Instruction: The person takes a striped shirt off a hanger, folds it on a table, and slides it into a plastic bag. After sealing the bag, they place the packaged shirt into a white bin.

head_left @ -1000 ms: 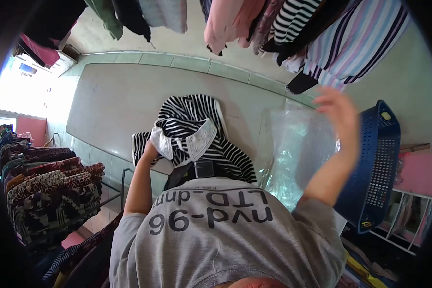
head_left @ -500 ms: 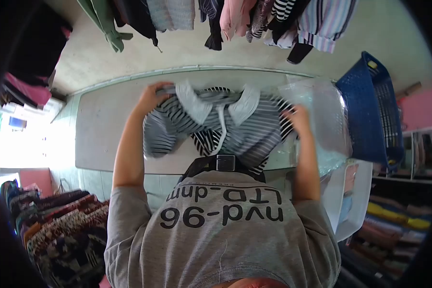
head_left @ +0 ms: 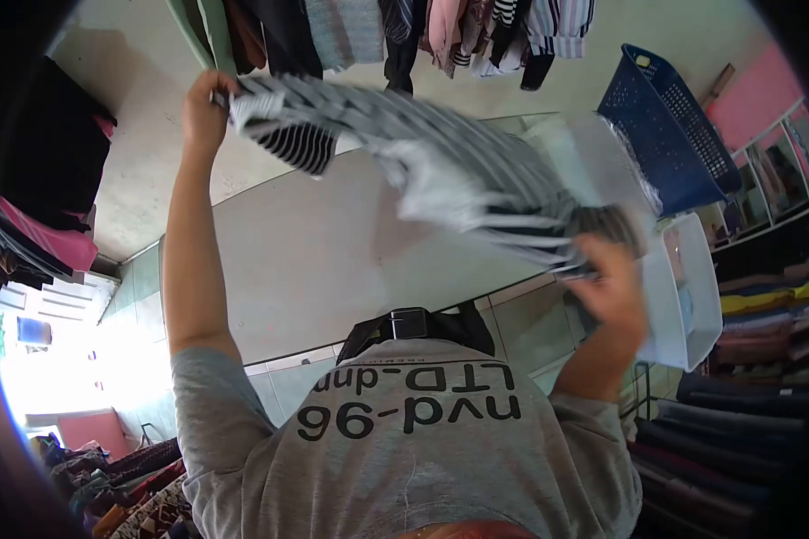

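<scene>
Grey tabletop (head_left: 324,260) beneath striped garment (head_left: 485,157); hanging clothes (head_left: 346,31) beyond.

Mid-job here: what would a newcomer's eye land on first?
Probably the black-and-white striped top, blurred and stretched above the pale table between the left hand, far forward, and the right hand, nearer the body. Next, the blue perforated basket beyond the table's right end, then the hanging clothes along the far wall.

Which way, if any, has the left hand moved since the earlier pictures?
Yes: forward and left. The left hand, holding the striped top, now shows beyond the far edge of the table; earlier, over it.
</scene>
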Demonstrator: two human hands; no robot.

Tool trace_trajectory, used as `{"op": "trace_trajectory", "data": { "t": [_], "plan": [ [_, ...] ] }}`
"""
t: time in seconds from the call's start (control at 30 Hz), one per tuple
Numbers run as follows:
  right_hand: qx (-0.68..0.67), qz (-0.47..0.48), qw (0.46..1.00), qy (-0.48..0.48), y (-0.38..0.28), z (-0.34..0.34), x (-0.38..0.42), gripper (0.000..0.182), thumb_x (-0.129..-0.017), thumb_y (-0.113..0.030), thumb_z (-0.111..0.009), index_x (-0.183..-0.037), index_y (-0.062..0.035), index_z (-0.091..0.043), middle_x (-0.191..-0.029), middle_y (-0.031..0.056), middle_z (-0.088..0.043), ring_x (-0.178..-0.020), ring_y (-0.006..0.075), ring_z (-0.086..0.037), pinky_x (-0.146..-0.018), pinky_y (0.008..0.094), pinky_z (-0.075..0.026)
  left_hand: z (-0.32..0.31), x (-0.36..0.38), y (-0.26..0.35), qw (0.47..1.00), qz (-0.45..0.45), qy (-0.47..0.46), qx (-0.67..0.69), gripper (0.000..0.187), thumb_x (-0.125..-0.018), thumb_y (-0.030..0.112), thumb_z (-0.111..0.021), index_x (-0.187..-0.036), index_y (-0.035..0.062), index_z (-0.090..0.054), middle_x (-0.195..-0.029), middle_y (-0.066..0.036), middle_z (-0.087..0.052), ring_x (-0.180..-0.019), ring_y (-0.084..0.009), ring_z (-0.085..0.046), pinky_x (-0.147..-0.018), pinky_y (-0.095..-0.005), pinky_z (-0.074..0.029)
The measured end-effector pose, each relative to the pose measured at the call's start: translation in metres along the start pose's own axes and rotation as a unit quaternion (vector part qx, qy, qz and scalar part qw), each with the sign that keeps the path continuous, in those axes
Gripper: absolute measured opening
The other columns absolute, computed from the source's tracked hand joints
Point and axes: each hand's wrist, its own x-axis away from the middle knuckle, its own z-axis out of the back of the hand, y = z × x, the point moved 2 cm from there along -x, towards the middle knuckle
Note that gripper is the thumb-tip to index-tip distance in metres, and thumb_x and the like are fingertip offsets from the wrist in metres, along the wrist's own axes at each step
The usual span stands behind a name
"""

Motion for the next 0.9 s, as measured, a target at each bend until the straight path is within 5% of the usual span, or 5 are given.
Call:
{"op": "trace_trajectory", "data": {
  "t": [0.17,0.3,0.6,0.73,0.9],
  "plan": [
    [-0.175,-0.028,0.958,-0.225,-0.008,-0.231,0.001,0.038,-0.075,-0.016,-0.063,-0.11,-0.0041,-0.055,-0.094,0.0162,-0.063,-0.082,0.0308,-0.062,-0.071,0.0375,-0.049,0.001,0.162,-0.081,0.843,0.189,-0.257,-0.433,0.037,-0.073,-0.001,-0.051,-0.092,0.0274,-0.064,-0.117,-0.006,-0.053,-0.114,-0.0242,-0.046,-0.092,-0.0496,-0.037],
    [-0.256,-0.055,0.906,-0.333,-0.001,-0.297,-0.003,0.034,-0.08,-0.02,-0.06,-0.112,-0.0084,-0.057,-0.09,0.0128,-0.064,-0.079,0.0251,-0.062,-0.07,0.0339,-0.048,-0.054,0.254,-0.034,0.939,0.204,-0.248,-0.124,0.034,-0.075,0.004,-0.052,-0.108,0.0114,-0.061,-0.125,-0.014,-0.046,-0.12,-0.0308,-0.039,-0.099,-0.038,-0.036],
    [0.196,-0.055,0.979,-0.006,0.129,-0.291,-0.016,0.032,-0.073,-0.017,-0.065,-0.105,-0.0136,-0.061,-0.11,0.0042,-0.057,-0.104,0.033,-0.047,-0.086,0.0401,-0.042,-0.072,0.383,0.035,0.842,0.099,-0.512,-0.136,0.054,-0.08,0.031,-0.06,-0.13,0.0329,-0.04,-0.145,-0.007,-0.019,-0.134,-0.0309,-0.016,-0.106,-0.0525,-0.016],
    [0.034,-0.045,0.984,-0.166,0.092,-0.298,0.004,0.03,-0.073,-0.012,-0.063,-0.103,-0.0122,-0.061,-0.111,0.0066,-0.057,-0.106,0.0331,-0.047,-0.088,0.0395,-0.041,-0.005,0.402,-0.017,0.886,0.202,-0.358,-0.214,0.049,-0.075,0.018,-0.064,-0.121,0.03,-0.052,-0.139,-0.011,-0.034,-0.13,-0.0355,-0.024,-0.102,-0.0556,-0.02],
    [0.057,-0.316,0.941,0.11,0.151,-0.281,0.034,0.039,-0.07,-0.006,-0.062,-0.108,-0.0089,-0.057,-0.11,0.0096,-0.055,-0.104,0.0302,-0.048,-0.09,0.041,-0.038,0.039,0.453,-0.036,0.891,0.362,-0.11,-0.25,0.059,-0.075,0.017,-0.065,-0.128,0.0082,-0.042,-0.133,-0.022,-0.036,-0.124,-0.0375,-0.03,-0.102,-0.0454,-0.026]
  ]
}}
